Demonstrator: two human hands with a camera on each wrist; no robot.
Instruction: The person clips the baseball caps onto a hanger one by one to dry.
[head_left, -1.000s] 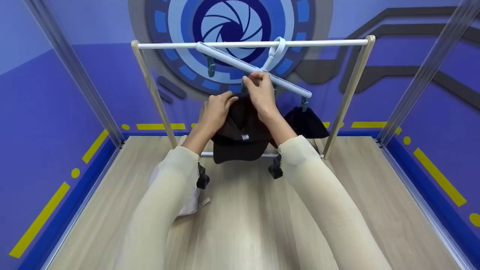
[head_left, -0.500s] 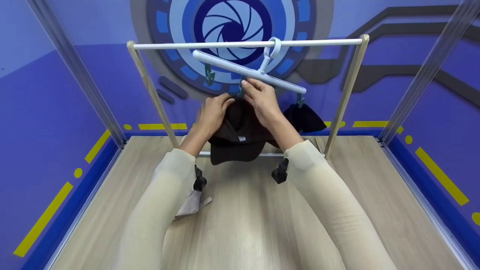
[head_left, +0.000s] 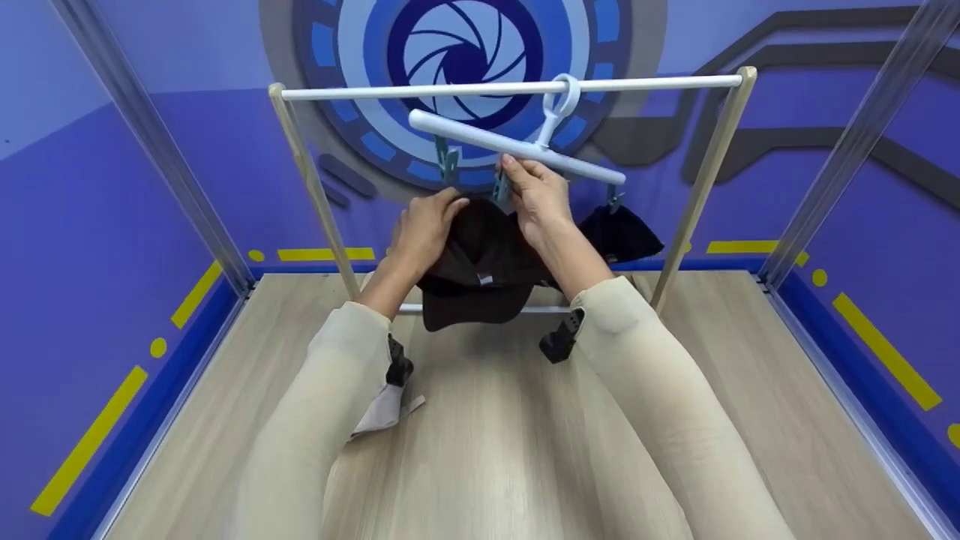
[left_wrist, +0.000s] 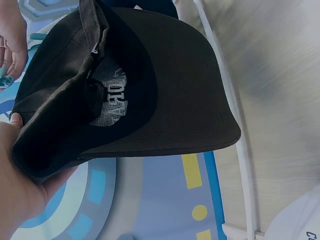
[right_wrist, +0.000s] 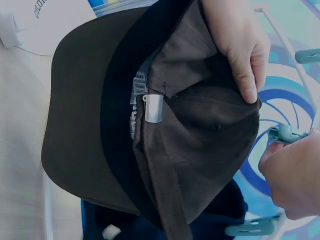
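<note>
My left hand [head_left: 424,231] grips the crown of a dark brown baseball cap [head_left: 480,259], thumb on the outside. The cap's brim points down toward the table, and its strap with a metal buckle [right_wrist: 154,108] shows in the right wrist view. Just above the crown, my right hand [head_left: 544,196] pinches a green clothes clip [right_wrist: 286,134] under the light blue hanger [head_left: 495,141]. The clip's tip is close to the cap's top edge, with a gap between them in the right wrist view. The hanger hangs tilted, its right end lower.
A wooden rack with a white rail [head_left: 337,93] carries the hanger. A black cap [head_left: 621,234] hangs from the right-end clip [head_left: 615,198]; another green clip [head_left: 448,161] dangles at the left end. On the table [head_left: 465,450], a white cap [left_wrist: 300,220] lies under my left forearm.
The hanger's left end has dropped and the bar tilts less. My right hand has moved slightly down and right with the clip. The brown cap stays nearly in place.
</note>
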